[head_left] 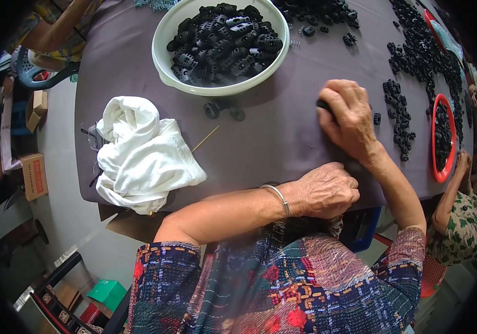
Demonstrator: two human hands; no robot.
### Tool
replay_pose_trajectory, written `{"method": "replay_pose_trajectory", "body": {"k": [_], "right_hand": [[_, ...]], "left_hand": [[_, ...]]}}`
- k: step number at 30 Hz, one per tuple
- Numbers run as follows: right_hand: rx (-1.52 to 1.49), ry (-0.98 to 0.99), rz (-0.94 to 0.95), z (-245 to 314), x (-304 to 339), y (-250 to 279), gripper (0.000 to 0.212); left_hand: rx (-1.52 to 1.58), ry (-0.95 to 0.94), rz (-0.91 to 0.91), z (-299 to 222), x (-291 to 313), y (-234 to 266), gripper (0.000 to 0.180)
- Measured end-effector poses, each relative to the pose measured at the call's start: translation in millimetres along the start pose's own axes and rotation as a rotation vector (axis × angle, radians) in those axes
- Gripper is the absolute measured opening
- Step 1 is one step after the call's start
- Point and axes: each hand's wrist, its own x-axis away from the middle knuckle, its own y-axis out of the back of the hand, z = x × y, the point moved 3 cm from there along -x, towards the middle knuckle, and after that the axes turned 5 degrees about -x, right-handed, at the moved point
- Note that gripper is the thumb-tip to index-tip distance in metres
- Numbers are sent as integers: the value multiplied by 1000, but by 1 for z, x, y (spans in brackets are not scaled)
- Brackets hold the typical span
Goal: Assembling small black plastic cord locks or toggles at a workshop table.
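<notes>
My right hand [352, 114] is above the right part of the table, its fingers and thumb closed around a small black plastic part [323, 104], of which only an end shows. Nearer to me, my left hand [324, 191] is curled at the table's front edge, just below the right wrist; whatever its fingers hold is hidden. A pale green bowl [163, 72] heaped with ribbed black plastic pieces [227, 44] stands at the far middle. Two blurred dark pieces [224, 111] show just in front of it. Right of my right hand lies a loose black piece [377, 118].
A crumpled white cloth [138, 150] covers part of a pair of glasses [91, 139] at the left, beside a thin wooden stick [205, 139]. Black parts [397, 117] spread along the right, near a red basket [437, 167]. Other people [55, 33] sit around the grey-covered table [266, 133].
</notes>
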Motion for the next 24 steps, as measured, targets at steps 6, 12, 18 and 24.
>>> {"method": "replay_pose_trajectory", "body": {"k": [6, 12, 18, 24], "right_hand": [[82, -82, 29, -29, 33, 28, 29], [111, -154, 28, -47, 37, 36, 26], [176, -136, -33, -36, 30, 35, 26], [-48, -112, -103, -15, 18, 28, 28]], "left_hand": [[-8, 1, -6, 0, -1, 3, 14], [-3, -5, -21, 0, -1, 3, 14], [3, 3, -8, 0, 0, 2, 13], [13, 9, 19, 0, 0, 4, 13]]}}
